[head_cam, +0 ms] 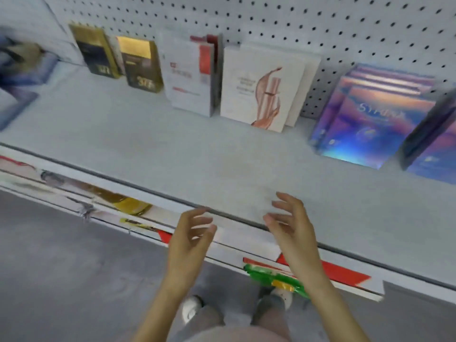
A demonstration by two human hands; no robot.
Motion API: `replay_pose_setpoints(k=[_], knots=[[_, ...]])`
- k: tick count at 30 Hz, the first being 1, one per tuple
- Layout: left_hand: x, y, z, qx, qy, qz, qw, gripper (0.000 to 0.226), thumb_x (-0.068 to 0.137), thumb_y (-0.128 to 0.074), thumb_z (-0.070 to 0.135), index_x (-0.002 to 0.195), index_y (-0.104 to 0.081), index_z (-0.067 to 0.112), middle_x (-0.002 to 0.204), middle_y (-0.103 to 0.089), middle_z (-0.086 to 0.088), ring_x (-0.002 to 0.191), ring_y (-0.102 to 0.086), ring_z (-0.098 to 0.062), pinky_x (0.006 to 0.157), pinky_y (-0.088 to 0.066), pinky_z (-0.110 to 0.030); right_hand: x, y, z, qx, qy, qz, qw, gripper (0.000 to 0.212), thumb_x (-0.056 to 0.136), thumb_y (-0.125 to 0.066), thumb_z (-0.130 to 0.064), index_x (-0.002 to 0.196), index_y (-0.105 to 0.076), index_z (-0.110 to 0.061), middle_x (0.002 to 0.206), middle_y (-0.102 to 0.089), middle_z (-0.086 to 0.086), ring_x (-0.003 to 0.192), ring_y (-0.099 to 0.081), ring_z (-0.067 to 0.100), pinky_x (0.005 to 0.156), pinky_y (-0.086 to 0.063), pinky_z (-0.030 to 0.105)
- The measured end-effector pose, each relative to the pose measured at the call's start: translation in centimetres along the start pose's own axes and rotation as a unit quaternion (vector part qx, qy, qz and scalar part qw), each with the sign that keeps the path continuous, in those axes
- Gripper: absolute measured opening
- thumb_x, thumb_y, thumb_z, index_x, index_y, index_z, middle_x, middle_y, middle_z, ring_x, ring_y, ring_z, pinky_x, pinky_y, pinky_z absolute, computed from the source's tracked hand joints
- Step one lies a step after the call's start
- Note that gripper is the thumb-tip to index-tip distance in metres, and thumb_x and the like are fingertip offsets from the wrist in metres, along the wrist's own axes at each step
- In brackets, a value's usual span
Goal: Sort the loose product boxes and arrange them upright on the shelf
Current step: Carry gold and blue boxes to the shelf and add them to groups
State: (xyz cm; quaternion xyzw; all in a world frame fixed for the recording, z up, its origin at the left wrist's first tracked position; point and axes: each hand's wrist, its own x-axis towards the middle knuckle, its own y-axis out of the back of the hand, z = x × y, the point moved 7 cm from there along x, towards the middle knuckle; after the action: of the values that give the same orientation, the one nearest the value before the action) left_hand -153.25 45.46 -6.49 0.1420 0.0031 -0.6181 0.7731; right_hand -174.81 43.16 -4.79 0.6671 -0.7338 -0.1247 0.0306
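Note:
Product boxes stand upright along the back of a white shelf [187,154]. From left come two gold-and-black boxes [143,64], white boxes with red print [190,75], white boxes with a rose-gold picture [261,87] and purple-blue boxes [370,119]. A dark box [429,129] leans at the far right. Blurred blue boxes [22,70] lie at the far left. My left hand [190,238] and my right hand [291,225] hover at the shelf's front edge, palms facing each other, fingers loosely spread, holding nothing.
A white pegboard [296,25] backs the shelf. A lower shelf shows below the front edge, with yellow, red and green packages [278,280] on it. Grey floor and my shoes [192,307] are at the bottom.

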Motion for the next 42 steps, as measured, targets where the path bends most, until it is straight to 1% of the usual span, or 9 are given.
replay_pose_setpoints(k=[3, 7, 11, 19, 24, 28, 33, 38, 42], knots=[[-1.2, 9.4, -3.2, 0.012, 0.025, 0.041, 0.999, 0.029, 0.085, -0.068, 0.008, 0.109, -0.058, 0.021, 0.097, -0.07, 0.001, 0.082, -0.066, -0.01, 0.07, -0.05, -0.013, -3.1, -9.8, -0.4, 0.0, -0.007, -0.097, 0.995, 0.048, 0.087, -0.068, -0.015, 0.118, -0.049, -0.047, 0.12, -0.058, -0.018, 0.1, -0.061, -0.003, 0.085, -0.047, 0.012], [-2.4, 21.5, -4.5, 0.04, 0.008, 0.102, 0.994, 0.027, 0.087, -0.067, 0.013, 0.107, -0.057, 0.027, 0.097, -0.067, 0.009, 0.082, -0.065, -0.002, 0.072, -0.05, -0.013, -5.8, -20.7, -1.7, -0.039, 0.019, -0.186, 0.982, 0.051, 0.086, -0.071, -0.015, 0.124, -0.049, -0.043, 0.125, -0.057, -0.016, 0.114, -0.053, -0.005, 0.083, -0.041, 0.002], [-4.9, 31.7, -6.4, 0.033, 0.024, 0.214, 0.976, 0.028, 0.087, -0.066, 0.012, 0.101, -0.055, 0.033, 0.096, -0.065, 0.013, 0.081, -0.063, 0.002, 0.07, -0.047, -0.008, -7.3, -29.8, -4.8, -0.079, 0.074, -0.28, 0.954, 0.052, 0.085, -0.071, -0.02, 0.123, -0.046, -0.046, 0.123, -0.056, -0.021, 0.12, -0.052, 0.0, 0.086, -0.038, -0.002], [-7.6, 39.6, -13.6, -0.051, 0.106, 0.355, 0.927, 0.031, 0.085, -0.068, 0.009, 0.1, -0.056, 0.032, 0.101, -0.067, 0.006, 0.082, -0.064, 0.001, 0.069, -0.047, -0.009, -7.4, -45.0, -7.0, -0.08, 0.081, -0.406, 0.907, 0.054, 0.086, -0.071, -0.015, 0.128, -0.047, -0.04, 0.126, -0.052, -0.024, 0.111, -0.053, -0.012, 0.085, -0.043, 0.003], [-4.2, 46.8, -15.9, -0.055, 0.12, 0.401, 0.906, 0.034, 0.085, -0.068, 0.007, 0.1, -0.055, 0.034, 0.101, -0.064, 0.01, 0.081, -0.063, 0.005, 0.071, -0.049, -0.01, -5.4, -55.7, -8.3, -0.094, 0.092, -0.444, 0.886, 0.054, 0.087, -0.07, -0.017, 0.129, -0.045, -0.04, 0.122, -0.049, -0.028, 0.111, -0.053, -0.006, 0.087, -0.046, 0.009], [2.1, 55.8, -16.3, -0.02, 0.109, 0.428, 0.897, 0.035, 0.084, -0.068, 0.006, 0.099, -0.054, 0.035, 0.1, -0.064, 0.01, 0.079, -0.063, 0.004, 0.071, -0.05, -0.012, -1.9, -65.5, -9.9, -0.073, 0.086, -0.451, 0.886, 0.052, 0.087, -0.069, -0.014, 0.125, -0.046, -0.041, 0.12, -0.051, -0.028, 0.111, -0.056, -0.002, 0.096, -0.048, 0.023], [11.9, 68.3, -12.1, 0.04, 0.059, 0.424, 0.903, 0.031, 0.086, -0.067, 0.008, 0.107, -0.057, 0.026, 0.103, -0.064, 0.012, 0.084, -0.063, -0.002, 0.071, -0.047, -0.009, 3.1, -76.6, -16.9, -0.019, 0.095, -0.441, 0.892, 0.051, 0.088, -0.067, -0.013, 0.124, -0.047, -0.043, 0.121, -0.054, -0.022, 0.102, -0.058, -0.008, 0.083, -0.046, 0.007], [20.5, 76.6, -9.8, 0.072, 0.029, 0.421, 0.904, 0.031, 0.085, -0.068, 0.01, 0.109, -0.055, 0.026, 0.102, -0.062, 0.013, 0.082, -0.062, 0.006, 0.07, -0.045, -0.004, 7.9, -82.9, -22.4, -0.029, 0.114, -0.423, 0.898, 0.049, 0.089, -0.067, -0.018, 0.128, -0.047, -0.04, 0.123, -0.054, -0.022, 0.106, -0.058, -0.005, 0.089, -0.047, 0.014], [27.0, 77.4, -10.9, 0.06, 0.042, 0.357, 0.931, 0.033, 0.085, -0.068, 0.012, 0.111, -0.054, 0.028, 0.108, -0.061, 0.006, 0.097, -0.06, -0.007, 0.085, -0.049, -0.024, 12.3, -85.0, -24.0, -0.021, 0.101, -0.36, 0.927, 0.048, 0.087, -0.068, -0.012, 0.113, -0.05, -0.048, 0.116, -0.056, -0.021, 0.099, -0.061, -0.003, 0.081, -0.049, 0.01]])
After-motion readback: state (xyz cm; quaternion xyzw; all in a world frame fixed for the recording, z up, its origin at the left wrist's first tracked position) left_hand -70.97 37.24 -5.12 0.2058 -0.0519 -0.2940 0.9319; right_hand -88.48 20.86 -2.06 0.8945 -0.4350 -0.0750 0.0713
